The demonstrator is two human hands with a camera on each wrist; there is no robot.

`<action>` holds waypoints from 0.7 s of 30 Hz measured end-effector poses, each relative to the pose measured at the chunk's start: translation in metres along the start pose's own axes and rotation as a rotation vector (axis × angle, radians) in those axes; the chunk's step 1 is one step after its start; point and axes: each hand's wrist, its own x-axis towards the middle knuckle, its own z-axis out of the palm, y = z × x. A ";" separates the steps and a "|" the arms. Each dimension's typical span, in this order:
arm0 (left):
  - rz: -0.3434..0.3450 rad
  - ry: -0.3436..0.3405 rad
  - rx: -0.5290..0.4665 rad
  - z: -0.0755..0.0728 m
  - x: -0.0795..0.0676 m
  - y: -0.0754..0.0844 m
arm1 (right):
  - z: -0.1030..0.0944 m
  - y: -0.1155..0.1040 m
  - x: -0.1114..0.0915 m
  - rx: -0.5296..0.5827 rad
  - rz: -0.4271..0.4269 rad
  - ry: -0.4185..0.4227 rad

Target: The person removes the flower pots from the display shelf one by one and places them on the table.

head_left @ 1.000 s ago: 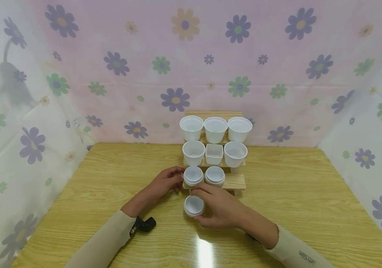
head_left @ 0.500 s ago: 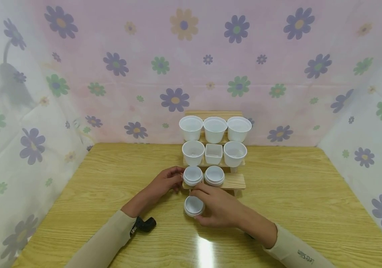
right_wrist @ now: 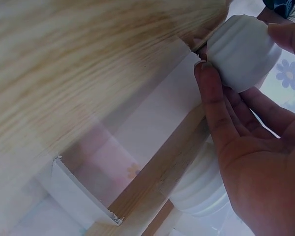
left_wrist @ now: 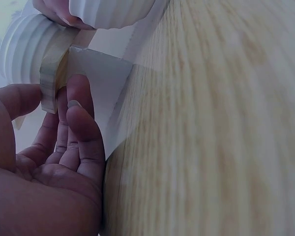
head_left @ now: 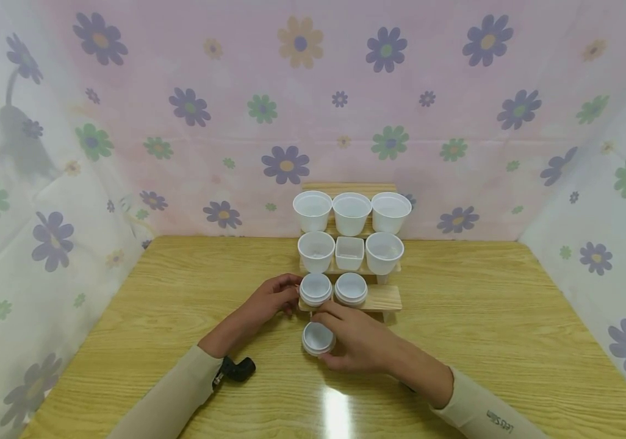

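Note:
My right hand (head_left: 362,342) grips a small white ribbed pot (head_left: 317,339) in front of a stepped wooden stand (head_left: 388,297). In the right wrist view, its thumb and fingers lie on opposite sides of the pot (right_wrist: 242,54); whether its base touches the table I cannot tell. At the stand's left side, my left hand (head_left: 269,300) pinches the end of the lowest step (left_wrist: 50,81), thumb above and fingers beneath. Two matching ribbed pots, a left one (head_left: 315,289) and a middle one (head_left: 351,289), stand upright on that step.
On the middle step are two round white cups (head_left: 384,253) with a square one (head_left: 349,253) between them. The top step bears three larger white cups (head_left: 352,213). Behind the wooden table (head_left: 472,317) hangs a flowered cloth (head_left: 192,171).

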 end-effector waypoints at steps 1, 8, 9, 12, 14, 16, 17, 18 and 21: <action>0.001 0.000 0.000 0.000 0.000 0.000 | 0.000 0.000 0.000 0.004 0.005 -0.005; 0.004 0.005 -0.006 0.001 0.001 0.000 | 0.002 -0.001 0.002 0.017 0.016 -0.028; 0.004 0.006 -0.007 0.001 0.001 0.000 | 0.002 -0.001 0.002 0.019 0.017 -0.031; 0.005 0.004 -0.009 0.001 0.001 0.000 | 0.002 -0.002 0.003 0.017 0.023 -0.036; 0.006 0.003 -0.009 0.001 0.001 0.000 | 0.002 -0.002 0.003 0.009 0.025 -0.041; 0.007 0.000 -0.012 0.001 0.001 0.000 | 0.003 -0.002 0.003 -0.003 0.028 -0.049; 0.007 0.000 -0.013 0.000 0.001 0.000 | 0.003 -0.003 0.004 -0.009 0.030 -0.054; 0.008 -0.001 -0.013 0.000 0.001 -0.001 | 0.003 -0.003 0.004 -0.014 0.031 -0.059; 0.007 -0.001 -0.014 0.000 0.001 -0.001 | 0.003 -0.003 0.003 -0.029 0.028 -0.066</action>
